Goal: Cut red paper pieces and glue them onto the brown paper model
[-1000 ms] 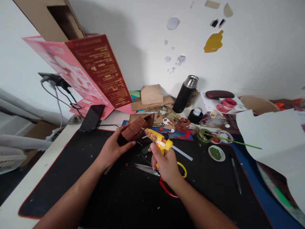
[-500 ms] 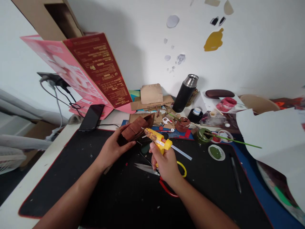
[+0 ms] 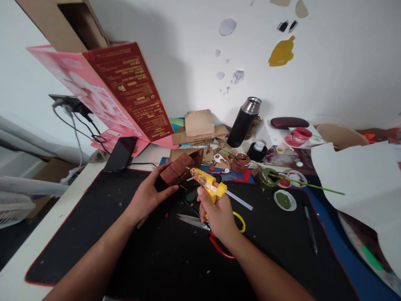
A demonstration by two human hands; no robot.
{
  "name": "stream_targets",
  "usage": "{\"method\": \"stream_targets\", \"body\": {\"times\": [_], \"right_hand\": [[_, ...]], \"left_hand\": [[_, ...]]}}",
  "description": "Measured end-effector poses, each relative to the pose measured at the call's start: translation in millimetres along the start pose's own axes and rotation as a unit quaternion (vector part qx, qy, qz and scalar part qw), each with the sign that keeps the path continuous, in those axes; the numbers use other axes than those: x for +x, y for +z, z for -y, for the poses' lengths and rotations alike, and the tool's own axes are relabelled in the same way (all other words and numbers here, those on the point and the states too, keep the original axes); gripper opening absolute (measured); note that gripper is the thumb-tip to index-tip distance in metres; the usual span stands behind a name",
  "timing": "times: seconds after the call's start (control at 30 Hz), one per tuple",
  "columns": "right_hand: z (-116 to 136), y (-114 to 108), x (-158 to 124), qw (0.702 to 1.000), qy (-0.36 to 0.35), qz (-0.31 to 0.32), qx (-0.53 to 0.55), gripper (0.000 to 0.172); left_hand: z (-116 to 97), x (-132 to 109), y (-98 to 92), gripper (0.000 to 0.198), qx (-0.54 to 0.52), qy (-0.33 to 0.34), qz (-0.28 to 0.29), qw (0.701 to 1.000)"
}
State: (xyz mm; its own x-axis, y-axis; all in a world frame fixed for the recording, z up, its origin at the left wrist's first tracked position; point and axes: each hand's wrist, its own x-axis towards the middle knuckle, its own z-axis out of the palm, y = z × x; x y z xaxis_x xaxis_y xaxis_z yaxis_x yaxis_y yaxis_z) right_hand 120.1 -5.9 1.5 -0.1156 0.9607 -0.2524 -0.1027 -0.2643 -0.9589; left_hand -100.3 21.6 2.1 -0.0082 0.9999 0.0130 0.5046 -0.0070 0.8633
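My left hand (image 3: 147, 196) grips a small brown-painted cardboard piece (image 3: 179, 169) and holds it just above the black desk mat (image 3: 94, 234). Wrapped round the handle of a yellow hot glue gun (image 3: 209, 186) is my right hand (image 3: 218, 215). The gun's nozzle points left and touches the brown piece at its right edge. A pair of scissors with red and yellow handles (image 3: 219, 236) lies on the mat under my right hand.
A pink and red folded box (image 3: 125, 92) leans at the back left, a black phone (image 3: 120, 154) below it. Cardboard scraps (image 3: 199, 125), a black flask (image 3: 242, 123), paint pots (image 3: 266, 179), a green-tipped brush (image 3: 313, 186) and a pen (image 3: 310, 229) crowd the right. White paper (image 3: 360, 184) overhangs far right.
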Motion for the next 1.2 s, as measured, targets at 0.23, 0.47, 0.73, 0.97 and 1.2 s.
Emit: {"method": "stream_targets", "body": {"times": [0.23,0.47,0.73,0.97,1.2], "right_hand": [[-2.5,-0.3,-0.1,1.0,-0.009,0.011,-0.013,0.061],[0.0,0.7,-0.4,1.0,-0.006,0.008,-0.01,0.06],[-3.5,-0.6,1.6,1.0,-0.005,-0.005,0.002,0.057],[-1.9,-0.1,1.1,1.0,0.001,0.003,-0.003,0.059],[0.9,0.7,-1.1,0.999,-0.003,0.017,-0.03,0.06]], "left_hand": [[-0.9,0.3,0.6,0.086,0.003,-0.004,-0.003,1.0],[-2.5,0.0,0.4,0.082,0.006,0.003,-0.004,1.0],[1.8,0.4,0.1,0.085,0.023,0.007,-0.008,1.0],[1.7,0.1,0.6,0.085,0.013,0.002,-0.002,1.0],[1.2,0.1,0.9,0.084,0.011,0.005,-0.01,1.0]]}}
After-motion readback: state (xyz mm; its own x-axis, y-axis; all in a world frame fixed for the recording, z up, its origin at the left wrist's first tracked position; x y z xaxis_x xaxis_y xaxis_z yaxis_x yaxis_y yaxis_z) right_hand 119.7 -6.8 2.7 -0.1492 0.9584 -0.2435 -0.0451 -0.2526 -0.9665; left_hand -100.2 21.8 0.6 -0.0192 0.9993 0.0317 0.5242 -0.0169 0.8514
